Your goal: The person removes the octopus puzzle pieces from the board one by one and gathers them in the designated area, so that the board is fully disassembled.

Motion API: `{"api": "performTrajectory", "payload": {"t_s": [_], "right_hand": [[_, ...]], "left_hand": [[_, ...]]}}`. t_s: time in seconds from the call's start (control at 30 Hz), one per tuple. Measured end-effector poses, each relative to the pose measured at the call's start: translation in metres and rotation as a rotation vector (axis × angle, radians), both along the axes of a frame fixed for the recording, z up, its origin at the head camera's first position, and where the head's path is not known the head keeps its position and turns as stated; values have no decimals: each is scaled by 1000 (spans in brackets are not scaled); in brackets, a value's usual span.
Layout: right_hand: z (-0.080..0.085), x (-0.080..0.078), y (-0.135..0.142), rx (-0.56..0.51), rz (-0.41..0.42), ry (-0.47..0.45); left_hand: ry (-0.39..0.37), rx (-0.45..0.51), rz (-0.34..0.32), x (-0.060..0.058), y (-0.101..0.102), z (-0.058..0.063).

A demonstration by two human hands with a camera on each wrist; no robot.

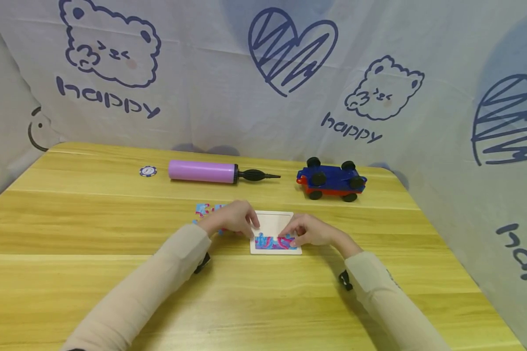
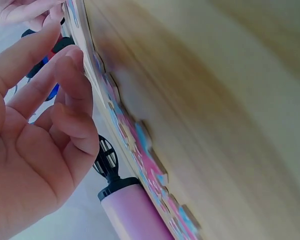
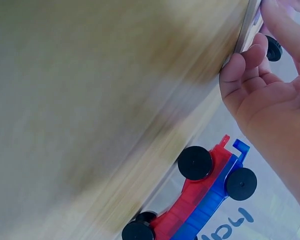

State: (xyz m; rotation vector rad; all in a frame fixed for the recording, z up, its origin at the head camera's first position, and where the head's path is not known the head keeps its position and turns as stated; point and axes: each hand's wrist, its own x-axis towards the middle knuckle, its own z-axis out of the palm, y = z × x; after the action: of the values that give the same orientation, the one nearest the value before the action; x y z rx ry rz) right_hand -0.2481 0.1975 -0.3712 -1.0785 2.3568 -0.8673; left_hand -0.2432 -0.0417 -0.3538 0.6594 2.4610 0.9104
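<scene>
- One row of puzzle pieces [image 1: 270,243] lies at the center of the frame, its long axis running left to right.
- Right hand [image 1: 312,230] is nearer: thumb and fingertip pinch narrowly at the row's right end.
- Left hand [image 1: 237,217] bends loosely by the tray's left edge, nothing seen between its fingertips.
- White tray [image 1: 272,223] holds the row in its lower part, pale base showing above.
- Loose pieces [image 1: 201,210] lie left of it, partly hidden by the left arm.
- Farther up: purple pump [image 1: 202,171], toy car [image 1: 334,179] at right.
</scene>
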Motion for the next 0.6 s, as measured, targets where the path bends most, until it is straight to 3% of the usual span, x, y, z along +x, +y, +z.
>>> {"api": "performTrajectory", "payload": {"t_s": [0.27, 0.6], "right_hand": [[0, 0, -1, -12, 14, -5], [-1, 0, -1, -28, 10, -38]], "left_hand": [[-45, -39, 4, 2, 5, 0], [-43, -36, -30, 4, 5, 1]]}}
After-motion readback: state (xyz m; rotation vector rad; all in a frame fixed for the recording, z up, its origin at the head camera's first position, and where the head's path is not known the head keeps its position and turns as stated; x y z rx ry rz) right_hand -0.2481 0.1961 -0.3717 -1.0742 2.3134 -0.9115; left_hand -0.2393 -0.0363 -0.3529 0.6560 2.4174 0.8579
